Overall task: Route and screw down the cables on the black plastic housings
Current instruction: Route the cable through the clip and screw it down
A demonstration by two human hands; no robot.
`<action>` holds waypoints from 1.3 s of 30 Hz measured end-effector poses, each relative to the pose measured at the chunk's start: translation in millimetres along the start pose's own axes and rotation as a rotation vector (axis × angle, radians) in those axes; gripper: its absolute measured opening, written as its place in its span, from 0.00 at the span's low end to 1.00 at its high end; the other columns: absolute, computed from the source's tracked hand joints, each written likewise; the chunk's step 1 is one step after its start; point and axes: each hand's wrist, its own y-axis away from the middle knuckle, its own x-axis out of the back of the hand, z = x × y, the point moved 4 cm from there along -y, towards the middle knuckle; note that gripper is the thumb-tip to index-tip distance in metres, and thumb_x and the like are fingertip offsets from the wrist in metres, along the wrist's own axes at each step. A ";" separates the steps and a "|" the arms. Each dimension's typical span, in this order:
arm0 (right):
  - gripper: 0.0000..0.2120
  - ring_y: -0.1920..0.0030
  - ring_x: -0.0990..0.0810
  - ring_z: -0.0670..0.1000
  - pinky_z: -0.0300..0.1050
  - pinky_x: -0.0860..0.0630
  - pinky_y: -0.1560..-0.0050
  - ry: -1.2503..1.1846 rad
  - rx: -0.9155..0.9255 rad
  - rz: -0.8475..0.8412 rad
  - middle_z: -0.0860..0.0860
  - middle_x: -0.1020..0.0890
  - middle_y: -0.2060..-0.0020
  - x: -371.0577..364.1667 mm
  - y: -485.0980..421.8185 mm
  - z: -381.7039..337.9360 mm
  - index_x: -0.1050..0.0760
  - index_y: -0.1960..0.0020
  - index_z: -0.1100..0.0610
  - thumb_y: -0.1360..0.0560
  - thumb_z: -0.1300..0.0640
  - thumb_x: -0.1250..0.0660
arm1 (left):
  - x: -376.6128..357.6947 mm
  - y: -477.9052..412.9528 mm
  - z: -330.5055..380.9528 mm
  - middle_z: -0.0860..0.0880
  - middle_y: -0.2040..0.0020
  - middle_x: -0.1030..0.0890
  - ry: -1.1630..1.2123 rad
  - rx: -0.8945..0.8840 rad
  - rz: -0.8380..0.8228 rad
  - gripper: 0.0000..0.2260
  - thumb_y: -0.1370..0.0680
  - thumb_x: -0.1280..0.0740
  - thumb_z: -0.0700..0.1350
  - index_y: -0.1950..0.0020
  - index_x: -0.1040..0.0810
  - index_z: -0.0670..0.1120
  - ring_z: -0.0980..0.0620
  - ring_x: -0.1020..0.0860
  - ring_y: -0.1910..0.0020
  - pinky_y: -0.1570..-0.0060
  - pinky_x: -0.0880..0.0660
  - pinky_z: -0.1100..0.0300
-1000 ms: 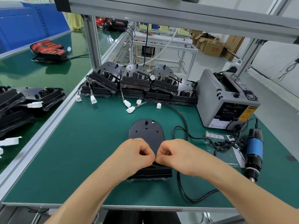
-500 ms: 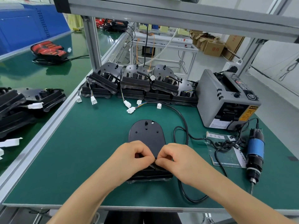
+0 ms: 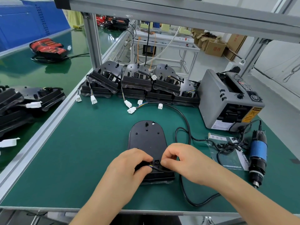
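Note:
A black plastic housing with a rounded far end lies flat on the green mat in front of me. Its black cable loops off to the right and back, ending in a white connector. My left hand pinches the thin coloured wires at the housing's near end. My right hand pinches the black cable just right of a small raised boss there. Both hands hide most of the housing's near edge.
Several finished housings with white plugs are stacked at the back. A grey tape dispenser stands at the right. An electric screwdriver lies beside a bag of small black screws. More housings sit on the left bench.
My hands have drawn slightly apart over the housing's near end. The coloured wires and the small boss between my fingers now show.

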 end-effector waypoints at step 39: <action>0.04 0.57 0.24 0.45 0.41 0.26 0.53 0.070 -0.115 -0.411 0.45 0.20 0.58 12.4 -49.5 -7.8 0.23 0.58 0.49 0.28 0.51 0.29 | -16.8 7.2 16.5 0.52 0.62 0.23 -0.374 -0.353 0.136 0.05 0.31 0.26 0.38 0.61 0.20 0.46 0.51 0.25 0.65 0.75 0.26 0.57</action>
